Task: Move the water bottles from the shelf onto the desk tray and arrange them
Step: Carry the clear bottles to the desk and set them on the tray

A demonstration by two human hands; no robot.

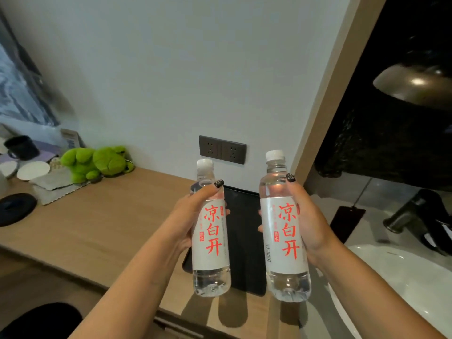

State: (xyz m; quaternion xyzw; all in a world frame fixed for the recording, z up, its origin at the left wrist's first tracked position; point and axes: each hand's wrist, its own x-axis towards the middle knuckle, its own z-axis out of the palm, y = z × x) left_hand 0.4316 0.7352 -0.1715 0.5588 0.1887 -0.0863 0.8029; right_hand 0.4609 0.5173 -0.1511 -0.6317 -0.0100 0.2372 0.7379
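Observation:
I hold two clear water bottles upright in the air, each with a white cap and a white label with red characters. My left hand (186,216) grips the left bottle (210,231) around its label. My right hand (309,223) grips the right bottle (283,231) the same way. Both bottles hang above a black rectangular tray (244,231) that lies on the wooden desk (102,221), against the wall. The tray shows between and behind the bottles, with nothing seen on it.
A green plush frog (97,162) lies at the desk's back left, beside a cloth, white round coasters and a dark cup (22,146). A black round pad (14,209) sits at the left edge. A wall socket (222,149) is above the tray. A white basin (403,277) and dark tap (415,211) are to the right.

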